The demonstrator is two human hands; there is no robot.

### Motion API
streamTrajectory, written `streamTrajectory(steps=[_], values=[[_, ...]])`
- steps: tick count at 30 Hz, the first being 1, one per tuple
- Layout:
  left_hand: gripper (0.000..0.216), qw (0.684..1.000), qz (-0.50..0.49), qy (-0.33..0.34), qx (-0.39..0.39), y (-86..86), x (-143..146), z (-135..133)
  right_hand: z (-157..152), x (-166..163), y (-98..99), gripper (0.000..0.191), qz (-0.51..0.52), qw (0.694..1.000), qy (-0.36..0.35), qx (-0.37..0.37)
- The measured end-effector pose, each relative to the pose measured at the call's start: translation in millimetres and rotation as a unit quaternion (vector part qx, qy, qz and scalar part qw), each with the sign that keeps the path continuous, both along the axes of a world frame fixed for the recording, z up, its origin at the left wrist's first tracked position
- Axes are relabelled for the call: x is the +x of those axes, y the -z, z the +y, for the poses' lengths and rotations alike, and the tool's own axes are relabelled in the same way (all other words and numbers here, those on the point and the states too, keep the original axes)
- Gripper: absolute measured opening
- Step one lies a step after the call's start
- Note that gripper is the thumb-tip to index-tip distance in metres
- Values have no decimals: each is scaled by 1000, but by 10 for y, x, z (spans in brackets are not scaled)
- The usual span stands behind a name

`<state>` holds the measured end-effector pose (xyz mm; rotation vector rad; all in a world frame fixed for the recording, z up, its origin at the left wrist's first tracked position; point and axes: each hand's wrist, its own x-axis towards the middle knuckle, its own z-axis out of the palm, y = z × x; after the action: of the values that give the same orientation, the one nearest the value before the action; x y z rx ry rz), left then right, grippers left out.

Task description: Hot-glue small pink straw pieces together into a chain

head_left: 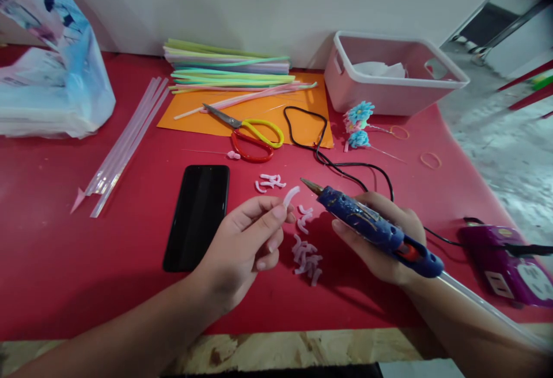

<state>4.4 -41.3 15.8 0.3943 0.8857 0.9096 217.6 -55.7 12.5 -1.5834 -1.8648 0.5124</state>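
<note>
Between thumb and forefinger my left hand (250, 239) pinches a short pale pink pipe cleaner piece (291, 195), its free end pointing up and right. My right hand (384, 234) is wrapped round a blue glue gun (363, 219) with a clear glue stick (484, 303) running out of its back. The gun's metal nozzle sits just right of the piece, apart from it. Below and between my hands lie several cut pink pipe cleaner pieces (307, 257). A smaller group of cut pieces (271, 181) rests above my left hand.
Scissors (235, 123) lie on an orange envelope (311, 113) beside coloured pipe cleaners (228, 67). Around stand a phone (196, 216), glue sticks (129, 136), a plastic bag (52, 78), a pink basket (389, 87), fuzzy flowers (359, 113), a black cord (341, 163) and a purple power box (505, 263).
</note>
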Motion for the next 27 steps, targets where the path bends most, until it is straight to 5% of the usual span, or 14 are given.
streamTrajectory(steps=[27], values=[[19, 995, 49, -9, 82, 59, -16, -54, 64, 127, 100, 18, -22, 990, -110, 89]])
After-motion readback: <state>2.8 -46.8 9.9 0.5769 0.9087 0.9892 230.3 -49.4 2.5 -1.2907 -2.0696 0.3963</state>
